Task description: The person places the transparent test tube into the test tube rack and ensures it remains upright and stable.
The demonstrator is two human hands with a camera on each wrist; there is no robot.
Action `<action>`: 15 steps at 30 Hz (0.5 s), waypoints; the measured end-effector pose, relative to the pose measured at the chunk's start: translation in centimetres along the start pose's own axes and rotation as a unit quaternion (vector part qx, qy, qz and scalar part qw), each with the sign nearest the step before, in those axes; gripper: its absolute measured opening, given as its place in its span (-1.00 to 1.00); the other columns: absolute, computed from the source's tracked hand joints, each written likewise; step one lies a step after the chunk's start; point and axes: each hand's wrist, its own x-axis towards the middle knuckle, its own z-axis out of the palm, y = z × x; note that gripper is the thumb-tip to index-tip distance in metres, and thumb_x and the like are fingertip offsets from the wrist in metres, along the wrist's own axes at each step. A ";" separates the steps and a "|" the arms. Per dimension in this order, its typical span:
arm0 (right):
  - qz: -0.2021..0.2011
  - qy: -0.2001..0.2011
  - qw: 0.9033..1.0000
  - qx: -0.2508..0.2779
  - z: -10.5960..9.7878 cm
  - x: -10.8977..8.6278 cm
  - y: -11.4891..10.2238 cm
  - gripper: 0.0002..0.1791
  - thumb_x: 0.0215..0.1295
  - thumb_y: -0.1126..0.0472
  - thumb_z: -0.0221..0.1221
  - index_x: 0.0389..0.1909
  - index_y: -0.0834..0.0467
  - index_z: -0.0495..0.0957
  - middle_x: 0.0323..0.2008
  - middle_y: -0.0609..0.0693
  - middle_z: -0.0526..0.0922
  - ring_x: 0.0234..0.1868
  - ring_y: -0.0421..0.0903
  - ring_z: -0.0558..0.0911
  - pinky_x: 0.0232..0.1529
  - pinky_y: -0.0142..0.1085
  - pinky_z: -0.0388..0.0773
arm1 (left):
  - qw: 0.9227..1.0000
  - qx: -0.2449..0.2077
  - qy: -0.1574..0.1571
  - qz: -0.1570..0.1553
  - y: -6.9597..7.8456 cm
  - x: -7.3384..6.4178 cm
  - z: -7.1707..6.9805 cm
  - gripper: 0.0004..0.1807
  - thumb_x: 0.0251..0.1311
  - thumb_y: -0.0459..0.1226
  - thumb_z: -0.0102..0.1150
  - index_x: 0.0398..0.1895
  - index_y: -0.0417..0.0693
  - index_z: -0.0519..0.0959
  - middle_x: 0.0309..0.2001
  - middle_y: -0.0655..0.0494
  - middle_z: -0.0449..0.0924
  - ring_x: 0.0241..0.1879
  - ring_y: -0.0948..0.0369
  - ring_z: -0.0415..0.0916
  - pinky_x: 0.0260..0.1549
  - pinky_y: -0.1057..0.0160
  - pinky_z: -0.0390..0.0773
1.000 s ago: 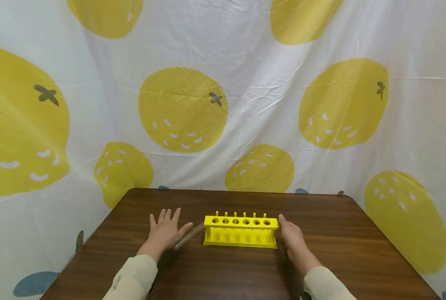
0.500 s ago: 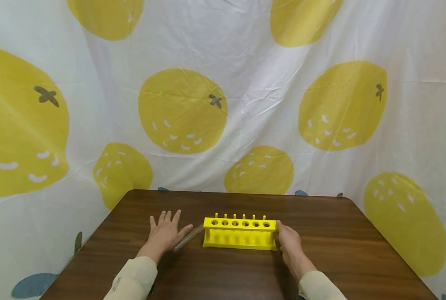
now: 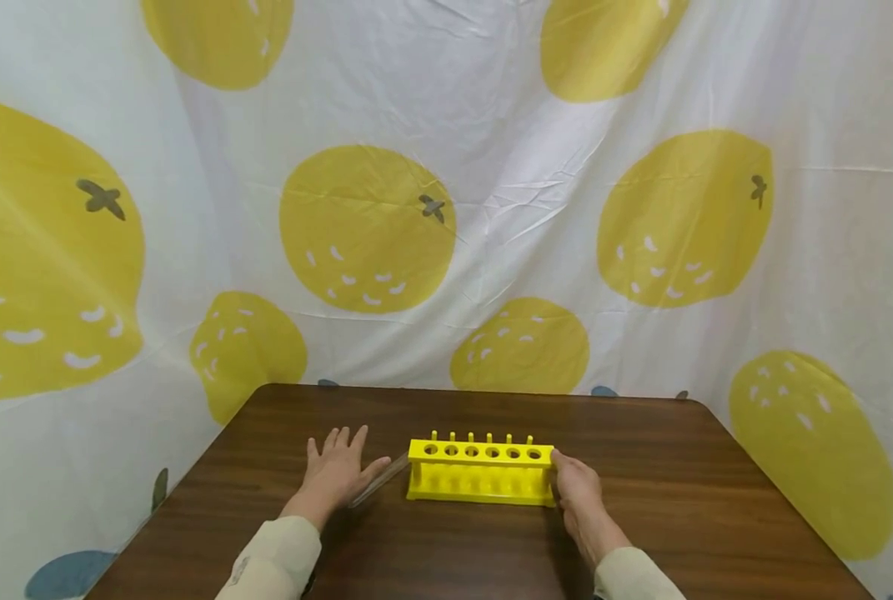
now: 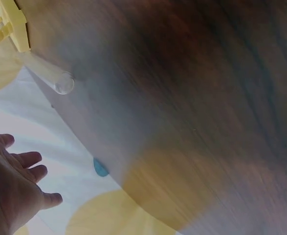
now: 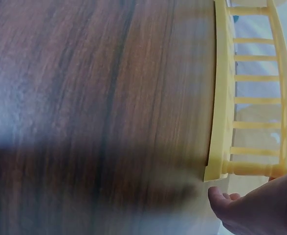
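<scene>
**Cream sleeves seen on both arms**

To the left of the yellow test-tube rack (image 3: 484, 461) I see a cream-coloured sleeve (image 3: 275, 557), loose and softly creased, ending above the bare left hand (image 3: 336, 475). It carries a greyish marking (image 3: 241, 571), too small for reading, and something dark shows beneath its edge. To the right of the rack, a matching plain sleeve (image 3: 636, 573) ends above the bare right hand (image 3: 579, 492).
</scene>
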 end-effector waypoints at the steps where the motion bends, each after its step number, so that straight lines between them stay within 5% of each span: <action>1: -0.001 0.004 1.000 0.001 0.0 0.0 0.1 -0.31 0.54 0.01 -0.07 0.38 0.51 0.18 0.41 0.47 0.10 0.41 0.39 0.10 0.30 0.26 0.15 | 1.000 -0.002 0.002 0.001 0.1 0.0 0.0 -0.15 0.37 0.22 -0.02 0.51 -0.15 0.18 0.44 -0.38 0.13 0.45 -0.27 -0.01 0.31 -0.42 -0.20; 15: -0.012 0.021 1.000 -0.003 0.0 0.1 0.4 -0.31 0.52 -0.01 -0.04 0.36 0.50 0.24 0.38 0.44 0.19 0.37 0.30 0.18 0.33 0.12 0.18 | 0.996 -0.079 0.023 -0.016 1.1 0.5 0.1 -0.25 0.33 0.09 0.17 0.43 -0.15 0.31 0.33 -0.29 0.32 0.33 -0.24 0.22 0.27 -0.38 0.05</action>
